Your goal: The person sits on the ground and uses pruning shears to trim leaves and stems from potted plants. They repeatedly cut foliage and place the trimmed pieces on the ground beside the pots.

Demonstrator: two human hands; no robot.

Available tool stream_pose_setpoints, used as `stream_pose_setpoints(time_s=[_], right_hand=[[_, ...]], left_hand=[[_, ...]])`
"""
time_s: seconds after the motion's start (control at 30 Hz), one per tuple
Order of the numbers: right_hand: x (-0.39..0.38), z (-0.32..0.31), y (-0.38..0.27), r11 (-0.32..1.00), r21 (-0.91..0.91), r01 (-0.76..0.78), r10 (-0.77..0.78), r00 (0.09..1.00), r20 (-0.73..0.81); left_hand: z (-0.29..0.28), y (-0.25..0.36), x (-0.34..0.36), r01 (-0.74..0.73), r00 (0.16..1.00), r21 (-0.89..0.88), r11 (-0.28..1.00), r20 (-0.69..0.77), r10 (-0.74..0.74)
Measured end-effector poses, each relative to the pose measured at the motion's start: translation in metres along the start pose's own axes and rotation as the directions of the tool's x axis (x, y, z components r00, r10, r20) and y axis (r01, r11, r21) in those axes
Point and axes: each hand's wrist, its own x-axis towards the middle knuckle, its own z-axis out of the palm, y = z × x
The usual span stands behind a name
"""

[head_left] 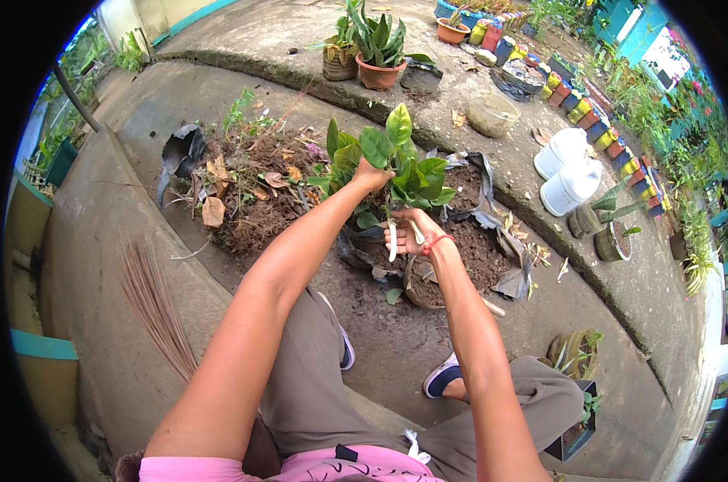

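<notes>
My left hand (372, 175) is closed round the upper stems of a leafy green plant (419, 178) with broad, glossy leaves. Just below it, my right hand (416, 229) is turned palm up under the foliage. It holds a tool with two pale handles (393, 241), which looks like pruning shears; leaves hide its blades. Beneath my hands, dark soil (480, 253) lies on torn black plastic (513, 283). A round pot (420, 285) of soil sits at the near side of it, partly behind my right wrist.
Left of the plant is a heap of roots, soil and dry leaves (255, 189). A stick broom (157, 301) lies by my left arm. Two white jugs (571, 183) stand at the right, beyond a raised concrete edge (541, 221). Potted plants (380, 74) stand at the back.
</notes>
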Motion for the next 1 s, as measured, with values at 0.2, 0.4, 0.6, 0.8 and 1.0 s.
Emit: stream_pose_setpoints(time_s=[0.2, 0.4, 0.6, 0.8, 1.0], right_hand=[[0.025, 0.009, 0.010, 0.987, 0.147, -0.068, 0.058, 0.996, 0.072], [0.044, 0.009, 0.007, 0.965, 0.255, 0.051, -0.050, 0.999, -0.011], [0.053, 0.007, -0.005, 0.967, 0.250, 0.041, -0.031, 0.999, -0.042], [0.069, 0.005, -0.012, 0.946, 0.321, -0.041, 0.070, 0.994, -0.079], [0.075, 0.003, -0.019, 0.962, 0.258, -0.086, 0.109, 0.991, -0.077]], left_hand=[[-0.003, -0.025, 0.017, 0.301, 0.936, 0.124, 0.946, 0.153, -0.317], [-0.002, -0.036, 0.010, 0.301, 0.937, 0.017, 0.954, 0.183, -0.299], [-0.001, -0.014, 0.005, 0.261, 0.954, -0.049, 0.964, 0.169, -0.249], [0.007, -0.011, 0.009, 0.276, 0.916, -0.189, 0.942, 0.348, -0.198], [0.039, -0.051, 0.038, -0.092, 0.898, 0.114, 0.989, 0.438, 0.033]])
